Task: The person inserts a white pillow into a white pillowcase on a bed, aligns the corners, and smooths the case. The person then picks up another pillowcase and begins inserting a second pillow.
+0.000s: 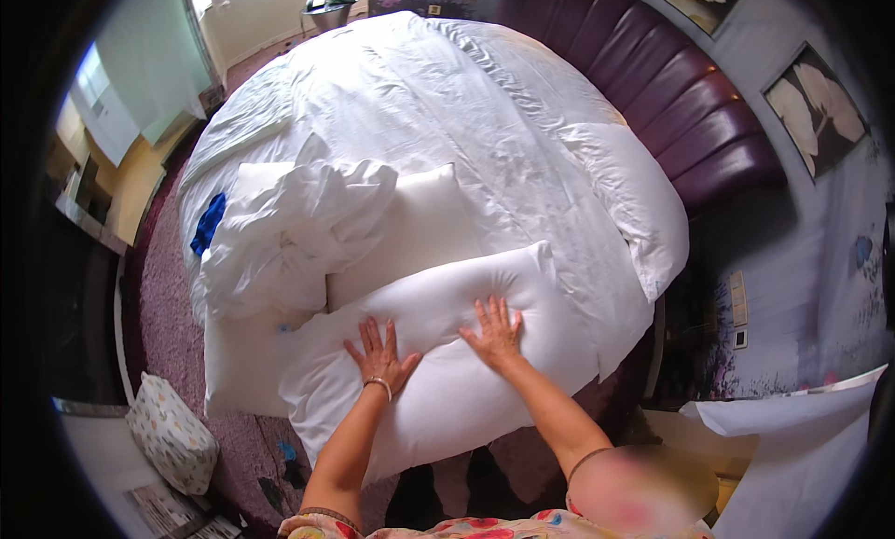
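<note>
A white pillow [447, 371] lies across the near edge of the bed. My left hand [382, 357] rests flat on it with the fingers spread, a bracelet at the wrist. To its right, my right hand [496, 335] also presses on the pillow, fingers apart. Under the pillow's left end and beyond it lie more white pillows [245, 371]. A crumpled heap of white linen [301, 231] is on top of them. Wrinkled white bedding [419, 98] covers the round bed, and a blue cloth [208, 224] hangs at its left side.
A purple padded headboard [671, 91] curves along the right. On the purple carpet [164, 315] at the left stands a patterned bag or cushion [173, 434]. A bin [330, 14] stands beyond the bed. White fabric [797, 455] hangs or lies at the lower right.
</note>
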Demonstrator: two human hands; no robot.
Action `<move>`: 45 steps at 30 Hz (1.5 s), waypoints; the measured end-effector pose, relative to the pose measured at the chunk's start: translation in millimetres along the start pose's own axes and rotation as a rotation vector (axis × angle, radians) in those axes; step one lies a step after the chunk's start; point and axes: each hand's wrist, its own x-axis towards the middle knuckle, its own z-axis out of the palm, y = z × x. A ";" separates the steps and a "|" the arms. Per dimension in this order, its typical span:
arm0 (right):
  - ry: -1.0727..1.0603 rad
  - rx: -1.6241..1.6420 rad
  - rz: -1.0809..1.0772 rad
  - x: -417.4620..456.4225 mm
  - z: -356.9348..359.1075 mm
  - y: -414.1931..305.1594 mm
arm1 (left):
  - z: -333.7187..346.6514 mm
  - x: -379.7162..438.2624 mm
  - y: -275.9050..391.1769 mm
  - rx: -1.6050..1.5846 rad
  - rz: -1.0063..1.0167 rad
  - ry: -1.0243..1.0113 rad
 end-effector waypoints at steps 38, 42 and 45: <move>0.225 0.151 -0.537 -20.4 -21.7 24.4 | 52.0 -203.7 113.7 -0.408 0.316 0.091; 0.075 0.088 -0.585 52.1 -32.0 -7.7 | 69.4 -238.6 96.9 -0.981 -0.239 -0.526; -0.093 0.064 -0.595 86.7 -36.9 -41.2 | 120.3 -236.5 66.6 -1.408 -0.723 -0.484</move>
